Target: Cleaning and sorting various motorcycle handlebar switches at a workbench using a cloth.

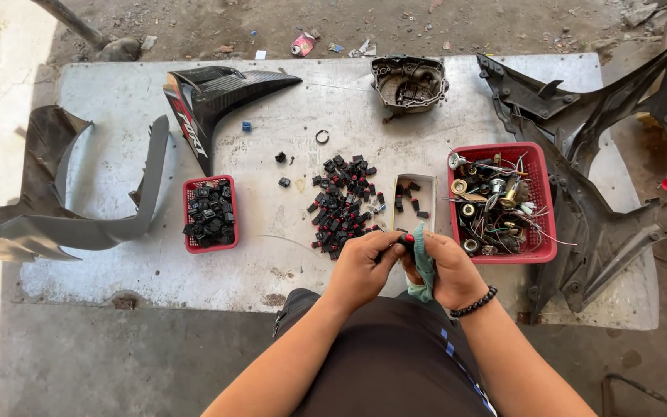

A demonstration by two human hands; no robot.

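While both hands meet at the near edge of the metal sheet, I see the left hand with fingers closed on a small black and red switch, and the right hand closed around a teal cloth pressed against that same switch. I take the heap of black and red switches as my landmark; the held switch sits just nearside and to the right of it, above the sheet's front edge. Directly right of the heap lies a small white tray holding a few more switches. Further right of the heap stands a red basket filled with wired lamp sockets and bulbs. Left of the heap stands a smaller red basket full of black switches. Two loose switches and a small ring lie just beyond and left of the heap. Beyond the heap, at the far edge, rests a grey engine cover. Far left of the heap I note a black fairing panel and a grey fairing; far right, dark plastic bodywork. A beaded bracelet circles the right wrist.
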